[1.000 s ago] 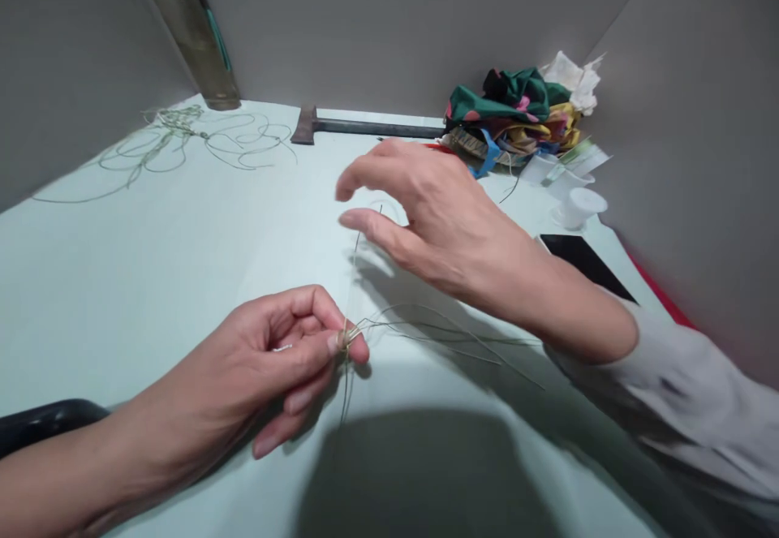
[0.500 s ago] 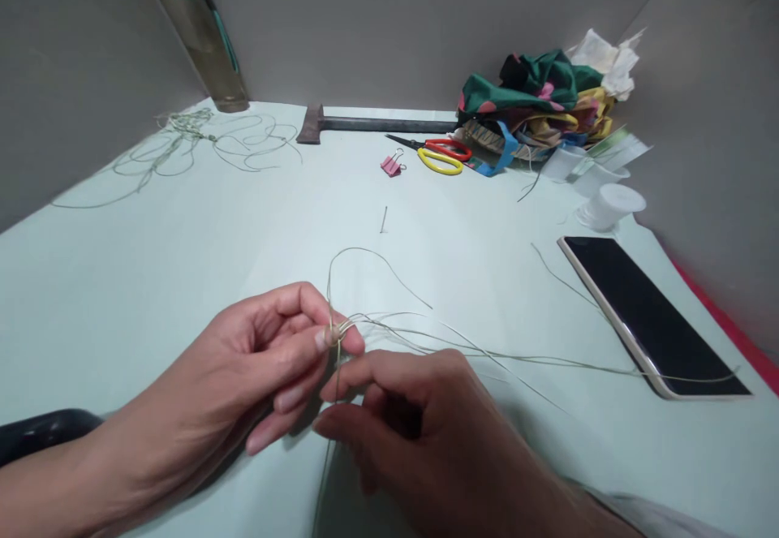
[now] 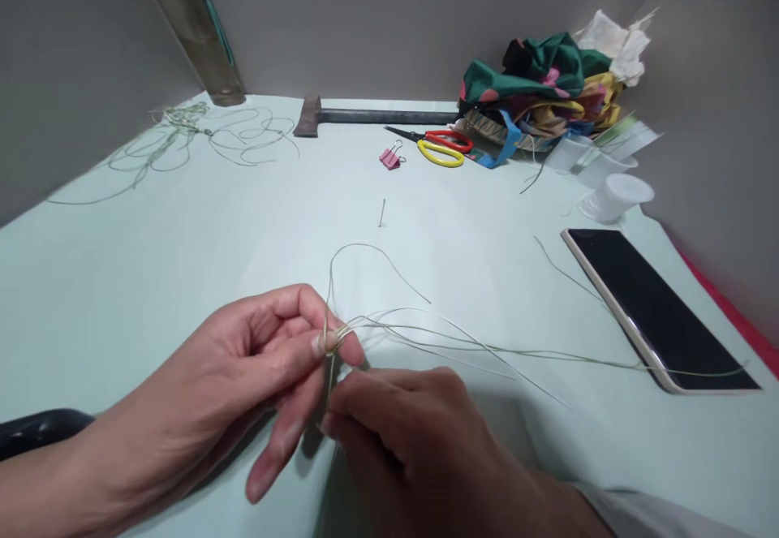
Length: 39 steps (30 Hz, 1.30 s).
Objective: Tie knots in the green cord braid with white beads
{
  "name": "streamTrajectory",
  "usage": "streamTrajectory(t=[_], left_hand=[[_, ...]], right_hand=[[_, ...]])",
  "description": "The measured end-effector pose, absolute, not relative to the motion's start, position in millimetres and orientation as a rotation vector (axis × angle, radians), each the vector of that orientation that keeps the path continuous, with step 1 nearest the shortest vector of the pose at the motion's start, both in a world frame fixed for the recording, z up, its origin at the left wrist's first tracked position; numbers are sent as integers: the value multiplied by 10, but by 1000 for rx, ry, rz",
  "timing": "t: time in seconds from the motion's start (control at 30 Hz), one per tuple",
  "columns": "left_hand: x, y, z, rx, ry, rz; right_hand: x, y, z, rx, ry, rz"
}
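Note:
Between the thumb and index finger of my left hand (image 3: 268,367) a small bundle of thin olive-green cords (image 3: 344,332) is pinched. Several strands trail from it to the right, and one end lies over the phone. Another strand loops up and away from the pinch, its tip resting to the right. Just below, my right hand (image 3: 419,432) has its thumb and index finger closed on a cord that runs down from the bundle. The part of that cord inside my right fingers is hidden.
A phone (image 3: 657,311) lies at the right, near white spools (image 3: 617,197). Further back are scissors (image 3: 441,148), a pink binder clip (image 3: 393,157), a hammer (image 3: 310,116), heaped cloth (image 3: 535,75), a bottle (image 3: 198,43) and tangled cord (image 3: 182,128). A pin (image 3: 382,212) lies mid-table.
My right thumb and index finger have closed together on the downward cord and moved slightly down. My left hand's lower fingers have stretched downward. The view has shifted slightly.

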<state>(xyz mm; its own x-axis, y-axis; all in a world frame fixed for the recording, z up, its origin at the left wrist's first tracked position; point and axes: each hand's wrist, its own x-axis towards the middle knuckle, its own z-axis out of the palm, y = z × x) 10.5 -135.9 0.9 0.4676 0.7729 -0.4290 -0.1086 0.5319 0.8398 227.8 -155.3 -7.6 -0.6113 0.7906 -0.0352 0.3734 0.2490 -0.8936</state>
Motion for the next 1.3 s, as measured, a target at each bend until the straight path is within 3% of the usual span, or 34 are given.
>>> streamTrajectory(t=[0.1,0.23,0.53,0.77,1.3], left_hand=[[96,-1351,1,871,899,560],[92,-1375,24,885,892,549],[95,-1360,43,975,843,592],[139,-1329,48,1101,907,626],[145,-1375,7,932,974,593]], right_hand=[[2287,-1555,-103,-1055,-2263,1202],[2274,-1583,-30,-1033,-2251,1296],[2463,-1186,440,-1225,-1740,1267],[2267,-848,252,-1003,-1616,1803],[2174,-812,141,-921,-1296,1692]])
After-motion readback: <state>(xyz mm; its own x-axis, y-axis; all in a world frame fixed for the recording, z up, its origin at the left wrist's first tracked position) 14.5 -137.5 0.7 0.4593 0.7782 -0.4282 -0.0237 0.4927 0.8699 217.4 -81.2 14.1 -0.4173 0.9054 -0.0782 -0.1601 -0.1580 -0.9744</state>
